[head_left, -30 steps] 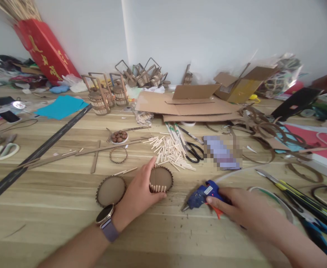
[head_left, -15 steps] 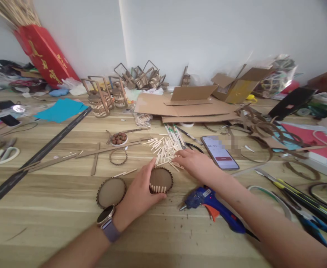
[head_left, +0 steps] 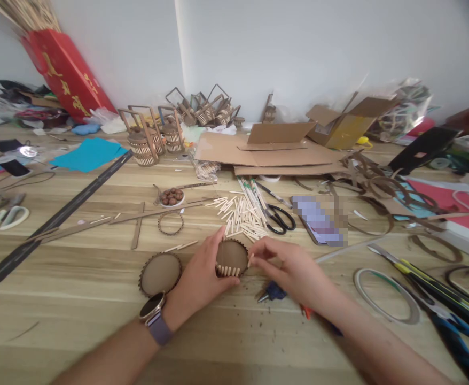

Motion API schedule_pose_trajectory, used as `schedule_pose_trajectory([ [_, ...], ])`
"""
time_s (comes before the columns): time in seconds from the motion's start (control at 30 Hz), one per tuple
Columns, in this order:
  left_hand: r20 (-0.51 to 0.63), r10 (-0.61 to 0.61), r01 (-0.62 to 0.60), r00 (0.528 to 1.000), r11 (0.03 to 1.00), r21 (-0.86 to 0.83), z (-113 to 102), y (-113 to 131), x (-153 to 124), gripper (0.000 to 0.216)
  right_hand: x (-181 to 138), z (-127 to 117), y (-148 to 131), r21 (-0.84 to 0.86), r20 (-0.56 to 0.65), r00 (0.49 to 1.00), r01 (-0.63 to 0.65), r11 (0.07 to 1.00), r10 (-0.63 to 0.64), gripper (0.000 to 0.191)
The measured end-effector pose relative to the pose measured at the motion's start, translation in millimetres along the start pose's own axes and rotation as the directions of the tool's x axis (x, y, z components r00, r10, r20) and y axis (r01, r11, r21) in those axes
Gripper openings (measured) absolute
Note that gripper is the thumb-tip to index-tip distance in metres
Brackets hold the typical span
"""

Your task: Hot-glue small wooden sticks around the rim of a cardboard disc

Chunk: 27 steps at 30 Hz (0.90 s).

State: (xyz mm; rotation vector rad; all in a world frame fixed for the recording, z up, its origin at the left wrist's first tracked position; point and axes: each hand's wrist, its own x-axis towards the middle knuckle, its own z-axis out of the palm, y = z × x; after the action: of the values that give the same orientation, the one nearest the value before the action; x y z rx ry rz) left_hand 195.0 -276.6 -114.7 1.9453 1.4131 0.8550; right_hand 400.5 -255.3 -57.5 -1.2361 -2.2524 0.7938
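My left hand (head_left: 204, 262), with a watch on its wrist, is closed round the left side of a brown round disc with a notched rim (head_left: 234, 253). Several short pale sticks (head_left: 228, 271) stand in a row along the disc's near edge. My right hand (head_left: 284, 264) pinches one short wooden stick (head_left: 251, 260) by the disc's right edge. Behind the disc lies a loose pile of short sticks (head_left: 240, 214). A second brown disc (head_left: 161, 274) rests flat beside my left wrist. Under my right hand is a blue glue gun (head_left: 273, 291), mostly hidden.
Black-handled scissors (head_left: 281, 219) and a phone (head_left: 318, 220) lie behind my right hand. A white bowl of brown balls (head_left: 172, 198) and a thin ring (head_left: 170, 223) are farther left. At the right are a tape ring (head_left: 387, 295) and pliers (head_left: 438, 310). Cardboard (head_left: 266, 152) lies at the back.
My right hand has moved from the stick pile toward me to the disc's right edge, with one stick in its fingers. It now covers most of the glue gun. My left hand keeps its hold.
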Motion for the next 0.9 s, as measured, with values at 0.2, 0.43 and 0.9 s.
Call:
schedule_pose_trajectory([
  [0.2, 0.012, 0.000, 0.000, 1.000, 1.000, 0.002, -1, 1, 0, 0.100, -9, 17, -2, 0.086, 0.092, 0.993, -0.085, 0.993, 0.077, 0.010],
  [0.43, -0.004, 0.035, -0.035, 0.999, 0.999, -0.002, 2, -3, 0, 0.099, -9, 23, 3, 0.103, 0.100, 0.991, -0.100, 0.990, 0.089, 0.010],
  [0.9, 0.001, 0.030, -0.030, 1.000, 1.000, 0.009, 1, -1, 0, 0.099, -8, 27, 3, 0.014, 0.102, 0.994, -0.048, 0.999, 0.046, 0.012],
])
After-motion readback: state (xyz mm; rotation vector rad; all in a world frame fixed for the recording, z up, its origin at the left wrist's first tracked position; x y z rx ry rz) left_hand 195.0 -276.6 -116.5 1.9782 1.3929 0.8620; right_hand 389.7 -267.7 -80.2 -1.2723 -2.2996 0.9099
